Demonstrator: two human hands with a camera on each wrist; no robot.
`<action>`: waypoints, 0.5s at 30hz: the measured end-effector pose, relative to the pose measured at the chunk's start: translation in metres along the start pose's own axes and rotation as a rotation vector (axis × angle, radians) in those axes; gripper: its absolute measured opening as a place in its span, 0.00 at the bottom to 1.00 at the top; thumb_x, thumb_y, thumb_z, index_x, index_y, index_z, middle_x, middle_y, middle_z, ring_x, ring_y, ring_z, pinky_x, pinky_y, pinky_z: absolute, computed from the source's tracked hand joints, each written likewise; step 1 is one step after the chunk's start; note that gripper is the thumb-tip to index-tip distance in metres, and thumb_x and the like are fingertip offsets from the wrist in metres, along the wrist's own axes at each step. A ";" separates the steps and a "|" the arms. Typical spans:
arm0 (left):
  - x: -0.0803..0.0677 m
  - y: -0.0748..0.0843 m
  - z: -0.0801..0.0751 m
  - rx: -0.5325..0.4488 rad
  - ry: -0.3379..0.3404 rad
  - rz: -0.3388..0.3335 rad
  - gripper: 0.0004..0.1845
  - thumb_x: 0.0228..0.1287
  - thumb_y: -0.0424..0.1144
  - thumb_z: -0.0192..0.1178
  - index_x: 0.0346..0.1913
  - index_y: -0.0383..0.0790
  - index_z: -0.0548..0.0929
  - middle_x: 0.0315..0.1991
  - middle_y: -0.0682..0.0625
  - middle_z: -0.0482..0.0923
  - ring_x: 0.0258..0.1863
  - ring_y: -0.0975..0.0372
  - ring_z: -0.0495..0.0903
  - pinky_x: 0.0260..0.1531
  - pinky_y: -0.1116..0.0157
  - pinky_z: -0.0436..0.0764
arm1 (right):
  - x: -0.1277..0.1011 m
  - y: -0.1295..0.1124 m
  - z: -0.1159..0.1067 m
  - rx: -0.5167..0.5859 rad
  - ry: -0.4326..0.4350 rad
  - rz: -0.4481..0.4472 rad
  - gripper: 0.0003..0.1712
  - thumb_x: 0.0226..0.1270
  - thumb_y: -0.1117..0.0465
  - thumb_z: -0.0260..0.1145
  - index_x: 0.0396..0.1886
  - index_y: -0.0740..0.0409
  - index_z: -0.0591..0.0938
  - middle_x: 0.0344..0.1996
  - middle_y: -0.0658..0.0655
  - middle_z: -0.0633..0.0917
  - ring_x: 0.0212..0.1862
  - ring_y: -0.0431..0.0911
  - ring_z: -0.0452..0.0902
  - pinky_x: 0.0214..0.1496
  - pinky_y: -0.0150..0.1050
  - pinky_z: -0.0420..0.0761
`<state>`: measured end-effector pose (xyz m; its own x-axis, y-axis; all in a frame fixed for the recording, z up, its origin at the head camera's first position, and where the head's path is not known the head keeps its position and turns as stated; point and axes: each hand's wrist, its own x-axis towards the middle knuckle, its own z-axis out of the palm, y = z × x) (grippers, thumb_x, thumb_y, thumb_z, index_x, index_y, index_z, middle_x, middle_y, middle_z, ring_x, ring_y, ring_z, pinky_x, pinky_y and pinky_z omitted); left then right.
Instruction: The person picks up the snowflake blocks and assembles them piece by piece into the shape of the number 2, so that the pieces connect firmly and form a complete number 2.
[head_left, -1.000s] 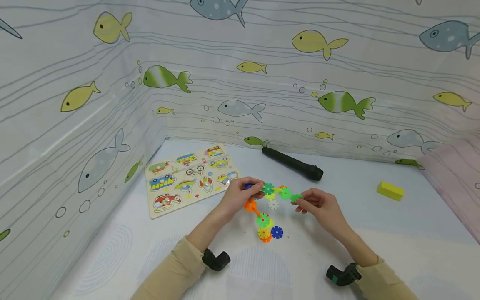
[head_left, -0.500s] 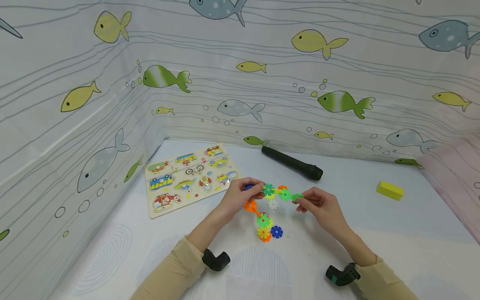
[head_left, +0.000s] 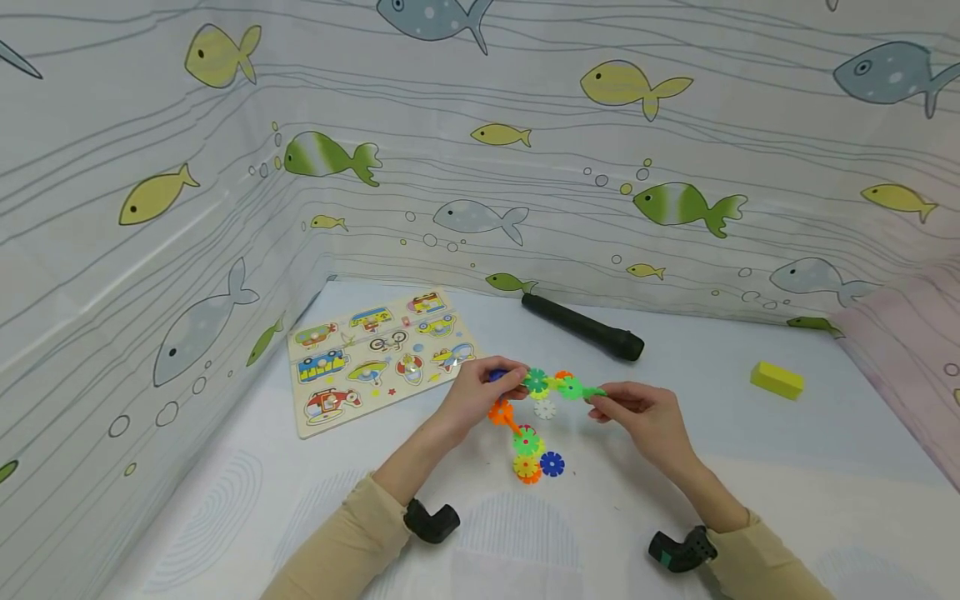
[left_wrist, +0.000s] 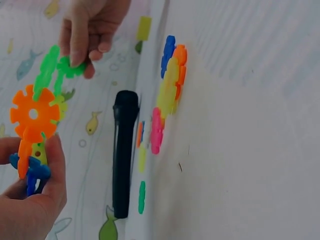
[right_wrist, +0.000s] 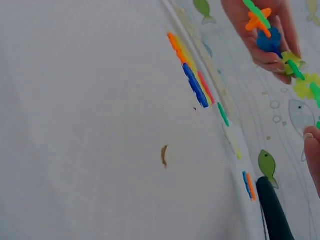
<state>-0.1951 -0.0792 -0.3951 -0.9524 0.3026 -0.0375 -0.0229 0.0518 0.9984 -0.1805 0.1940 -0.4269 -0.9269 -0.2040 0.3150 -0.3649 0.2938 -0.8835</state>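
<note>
My left hand point(head_left: 480, 398) grips one end of a chain of interlocking plastic snowflake discs, raised above the table. Blue, orange and yellow discs show around its fingers in the left wrist view, with an orange disc point(left_wrist: 35, 114) facing that camera. Thumb and fingers of my right hand point(head_left: 648, 417) pinch a green snowflake disc point(left_wrist: 70, 68) at the chain's other end. This disc meets another green disc point(head_left: 572, 388) of the chain. In the right wrist view my right hand point(right_wrist: 312, 155) is mostly cut off by the frame edge.
Loose snowflake discs lie on the table below my hands, among them a blue disc point(head_left: 552, 464) and a white disc point(head_left: 545, 409). A wooden vehicle puzzle board point(head_left: 390, 392) is at the left, a black microphone point(head_left: 581, 325) behind, a yellow block point(head_left: 777, 381) at the right.
The green disc in my right hand has tilted to a thinner, more edge-on view, and the right fingers have shifted slightly. My left hand keeps its hold almost unmoved.
</note>
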 end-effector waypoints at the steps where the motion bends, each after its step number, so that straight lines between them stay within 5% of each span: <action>1: 0.000 0.000 0.000 0.000 -0.002 0.002 0.17 0.74 0.40 0.58 0.57 0.31 0.81 0.49 0.38 0.83 0.45 0.53 0.87 0.52 0.65 0.83 | 0.000 0.000 0.000 0.005 -0.001 0.007 0.10 0.65 0.67 0.70 0.44 0.68 0.86 0.32 0.64 0.90 0.32 0.46 0.89 0.41 0.30 0.85; 8: 0.000 0.000 -0.001 -0.002 0.001 -0.002 0.17 0.74 0.40 0.58 0.57 0.32 0.81 0.49 0.39 0.83 0.49 0.47 0.85 0.52 0.64 0.83 | -0.001 0.000 -0.001 0.032 -0.011 0.024 0.12 0.65 0.66 0.70 0.46 0.68 0.87 0.34 0.68 0.89 0.33 0.46 0.89 0.43 0.30 0.85; 15: 0.000 0.001 -0.001 -0.006 0.003 0.005 0.17 0.74 0.40 0.58 0.57 0.32 0.81 0.50 0.38 0.83 0.42 0.60 0.87 0.51 0.65 0.83 | -0.001 0.000 0.000 0.025 -0.007 0.036 0.12 0.66 0.64 0.70 0.46 0.66 0.87 0.34 0.66 0.89 0.33 0.48 0.89 0.43 0.30 0.85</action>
<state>-0.1958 -0.0802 -0.3939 -0.9535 0.2996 -0.0326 -0.0201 0.0448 0.9988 -0.1799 0.1947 -0.4273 -0.9386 -0.2002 0.2809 -0.3293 0.2772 -0.9026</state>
